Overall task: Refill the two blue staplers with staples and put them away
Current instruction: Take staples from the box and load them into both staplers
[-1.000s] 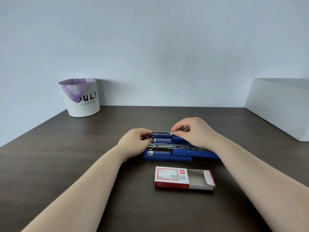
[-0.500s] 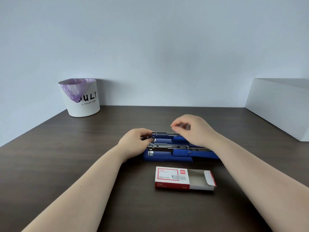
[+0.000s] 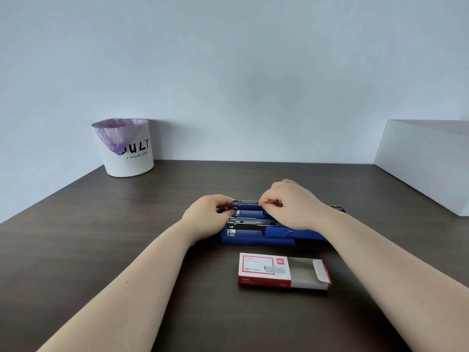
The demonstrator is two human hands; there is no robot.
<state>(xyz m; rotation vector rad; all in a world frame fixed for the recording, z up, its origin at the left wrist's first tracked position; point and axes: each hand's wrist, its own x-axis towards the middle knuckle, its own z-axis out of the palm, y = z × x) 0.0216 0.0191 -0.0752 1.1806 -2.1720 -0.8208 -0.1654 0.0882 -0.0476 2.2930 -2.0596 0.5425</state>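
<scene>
Head-camera footage shows two blue plastic staplers lying side by side, opened flat, on a dark brown wood-grain table (image 3: 101, 250). The far blue stapler (image 3: 247, 206) sits just behind the near blue stapler (image 3: 256, 236), and both have their silver metal magazine channels exposed.

The left hand (image 3: 206, 219) is placed at the left end of the far stapler, its fingers curled and its thumb and fingertips closed on the front of that stapler's magazine. The right hand (image 3: 295, 205) is held over the middle of the far stapler, with thumb and forefinger pinched together at the top of the channel; whether a strip of staples is gripped between them cannot be told, as the spot is too small.

A red and white cardboard staple box (image 3: 266, 269) lies on the table just in front of the near stapler, its grey inner tray slid out to the right. A white round bin with a purple liner (image 3: 127, 153) stands at the table's far left corner, and a white rectangular box (image 3: 426, 158) is seen at the right edge.
</scene>
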